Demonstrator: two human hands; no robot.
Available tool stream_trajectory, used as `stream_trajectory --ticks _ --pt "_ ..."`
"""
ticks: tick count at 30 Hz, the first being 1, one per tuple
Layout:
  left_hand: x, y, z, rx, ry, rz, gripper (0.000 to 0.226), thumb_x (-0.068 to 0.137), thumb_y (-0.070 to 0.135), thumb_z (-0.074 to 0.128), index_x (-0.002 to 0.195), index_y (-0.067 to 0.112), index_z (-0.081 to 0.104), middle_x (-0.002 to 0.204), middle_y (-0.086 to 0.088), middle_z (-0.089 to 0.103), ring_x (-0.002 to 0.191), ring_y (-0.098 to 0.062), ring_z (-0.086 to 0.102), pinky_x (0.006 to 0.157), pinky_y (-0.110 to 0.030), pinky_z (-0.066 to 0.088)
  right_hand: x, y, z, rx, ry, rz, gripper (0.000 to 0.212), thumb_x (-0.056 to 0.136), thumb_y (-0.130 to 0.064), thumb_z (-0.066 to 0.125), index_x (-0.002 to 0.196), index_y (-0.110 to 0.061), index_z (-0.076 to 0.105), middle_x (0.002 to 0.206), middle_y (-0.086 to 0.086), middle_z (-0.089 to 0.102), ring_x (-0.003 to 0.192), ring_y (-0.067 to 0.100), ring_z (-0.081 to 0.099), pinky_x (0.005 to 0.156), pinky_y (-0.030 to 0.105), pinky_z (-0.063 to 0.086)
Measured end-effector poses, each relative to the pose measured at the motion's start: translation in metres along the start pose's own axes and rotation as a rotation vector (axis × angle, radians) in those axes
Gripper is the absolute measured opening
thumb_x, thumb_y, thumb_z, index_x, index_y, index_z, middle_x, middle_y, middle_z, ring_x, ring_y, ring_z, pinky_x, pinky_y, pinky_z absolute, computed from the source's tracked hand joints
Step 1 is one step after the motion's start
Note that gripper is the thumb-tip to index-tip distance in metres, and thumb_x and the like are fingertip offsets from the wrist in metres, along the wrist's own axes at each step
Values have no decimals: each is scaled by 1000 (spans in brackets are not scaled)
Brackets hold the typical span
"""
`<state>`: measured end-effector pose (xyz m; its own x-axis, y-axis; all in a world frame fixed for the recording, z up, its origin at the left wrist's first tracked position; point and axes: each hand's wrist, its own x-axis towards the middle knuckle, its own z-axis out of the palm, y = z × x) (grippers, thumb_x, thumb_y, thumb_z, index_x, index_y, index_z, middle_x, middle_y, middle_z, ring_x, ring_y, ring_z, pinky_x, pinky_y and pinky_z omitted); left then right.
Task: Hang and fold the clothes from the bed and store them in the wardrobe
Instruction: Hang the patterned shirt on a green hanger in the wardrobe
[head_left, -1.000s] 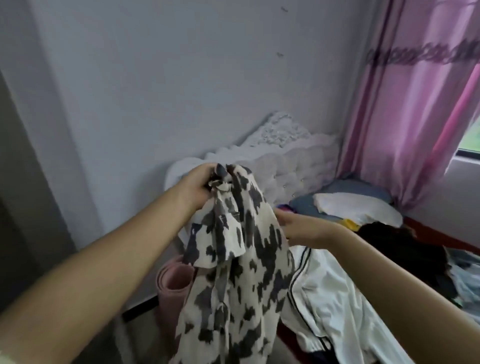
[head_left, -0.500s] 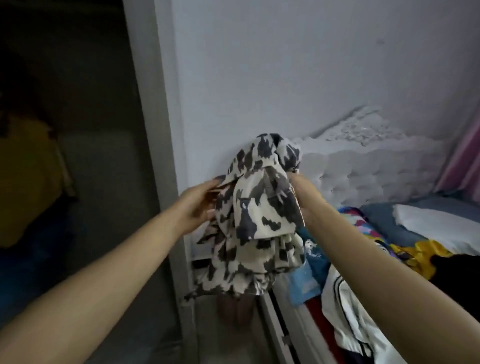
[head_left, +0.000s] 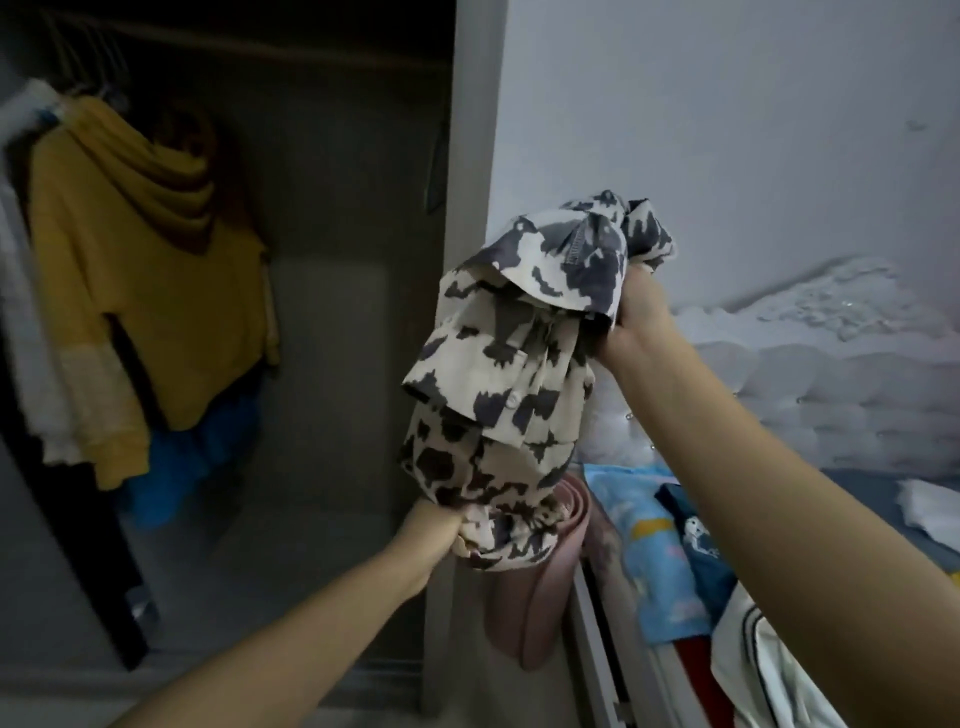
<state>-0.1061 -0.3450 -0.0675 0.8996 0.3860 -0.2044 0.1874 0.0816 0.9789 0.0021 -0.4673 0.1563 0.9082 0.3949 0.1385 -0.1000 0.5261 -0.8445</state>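
A cream shirt with dark cow-like patches (head_left: 519, 374) hangs bunched in the air between my two hands, in front of the wardrobe's right edge. My right hand (head_left: 636, 317) grips its top end, up near the wall. My left hand (head_left: 441, 522) is closed on its lower end, and most of that hand is hidden under the cloth. The open wardrobe (head_left: 332, 312) is dark inside. More clothes lie on the bed (head_left: 857, 483) at the lower right: a blue printed piece (head_left: 660, 551) and a white garment with dark stripes (head_left: 753, 660).
A mustard hoodie (head_left: 156, 291) hangs on the wardrobe rail at the left, with a white garment (head_left: 21, 312) beside it and blue cloth (head_left: 192, 457) below. A rolled pink mat (head_left: 535, 587) stands between wardrobe and bed. A white tufted headboard (head_left: 831, 384) lines the wall.
My view has swung left from the bed to the open wardrobe. The shirt has been gathered up, my right hand rising to its top and my left hand dropping to its bottom end.
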Motion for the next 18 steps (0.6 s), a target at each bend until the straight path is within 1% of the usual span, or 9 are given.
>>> stream_trajectory --ticks 1,3,7,9,11,12,14,16,18 --pt "-2 10 -12 -56 80 38 14 90 19 58 102 13 64 77 4 69 65 -10 62 53 -18 48 -1 5 -5 58 6 31 30 101 -18 41 120 -4 60 101 15 69 91 25 67 93 40 52" --pt "-4 30 -45 -155 148 63 19 99 18 46 105 17 64 88 0 72 76 -15 68 52 -23 53 5 23 -20 90 109 49 31 101 -21 43 120 -4 62 106 14 71 94 27 69 84 39 56" --pt "-24 66 -123 -223 162 86 19 95 9 50 101 7 68 82 -11 74 68 -21 71 53 -26 55 13 73 -58 17 318 158 38 100 -26 45 131 -5 55 123 13 63 107 30 62 98 48 48" --pt "-34 86 -155 -269 115 79 20 95 16 54 93 8 72 83 -12 74 70 -22 72 59 -28 55 14 101 -56 -58 358 245 33 96 -19 48 125 -5 56 107 13 68 98 27 66 87 45 55" --pt "-38 105 -180 -336 59 79 23 93 23 57 86 10 75 86 -14 74 73 -24 72 70 -34 54 6 126 -35 -345 342 277 22 92 -23 56 107 -7 58 75 8 69 66 18 69 56 33 58" --pt "-38 114 -192 -359 30 81 24 92 25 58 84 11 76 88 -15 74 76 -25 71 76 -36 54 1 139 -19 -544 261 276 35 89 -34 63 112 -9 56 79 8 69 68 16 68 55 31 55" --pt "-37 131 -211 -357 -25 80 26 90 29 61 78 13 78 91 -15 73 79 -26 71 80 -37 54 -13 157 17 -822 -87 245 84 72 -63 69 141 -28 40 118 2 57 102 16 58 76 31 50" --pt "-35 141 -221 -311 -80 73 28 89 30 62 72 14 77 84 -13 73 74 -25 71 70 -33 56 -34 169 66 -816 -557 266 85 68 -72 68 141 -48 31 137 -11 45 119 11 52 94 32 46" --pt "-33 142 -228 -289 -76 44 26 90 28 63 77 8 73 74 -14 71 65 -24 70 57 -29 55 -52 186 108 -794 -815 239 71 82 -57 67 142 -38 34 138 -6 53 121 15 56 100 36 47"
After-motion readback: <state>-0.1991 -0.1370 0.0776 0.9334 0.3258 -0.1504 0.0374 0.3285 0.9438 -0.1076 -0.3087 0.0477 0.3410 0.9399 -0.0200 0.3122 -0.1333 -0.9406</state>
